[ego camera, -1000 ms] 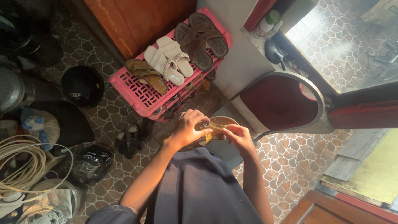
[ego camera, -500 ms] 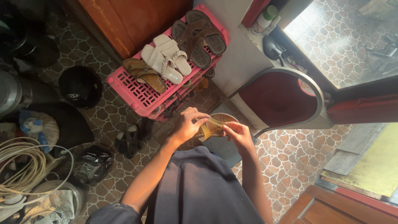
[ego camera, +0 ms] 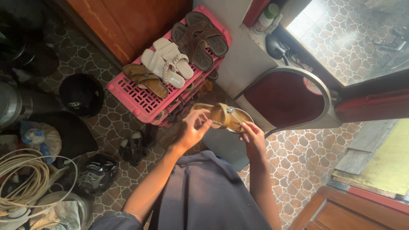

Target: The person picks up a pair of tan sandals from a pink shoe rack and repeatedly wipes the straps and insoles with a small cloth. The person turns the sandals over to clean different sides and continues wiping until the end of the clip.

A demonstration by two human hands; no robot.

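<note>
Pink slatted shoe rack (ego camera: 140,99) stands on pebble-pattern tiled floor (ego camera: 298,162), against wooden door. On rack top: brown sandal (ego camera: 145,79) at near end, white strappy pair (ego camera: 167,62) in middle, dark brown pair (ego camera: 199,37) at far end. On floor left of rack: black helmet (ego camera: 82,93). Below rack: black shoes (ego camera: 133,147), second helmet (ego camera: 96,171), coiled hose (ego camera: 21,174).

Pink shoe rack (ego camera: 140,100) bearing white sandals (ego camera: 167,63) and brown sandals (ego camera: 200,37). Black helmet (ego camera: 82,93) on the stone-pattern floor (ego camera: 298,162). Coiled cable (ego camera: 23,174) at lower left.
</note>
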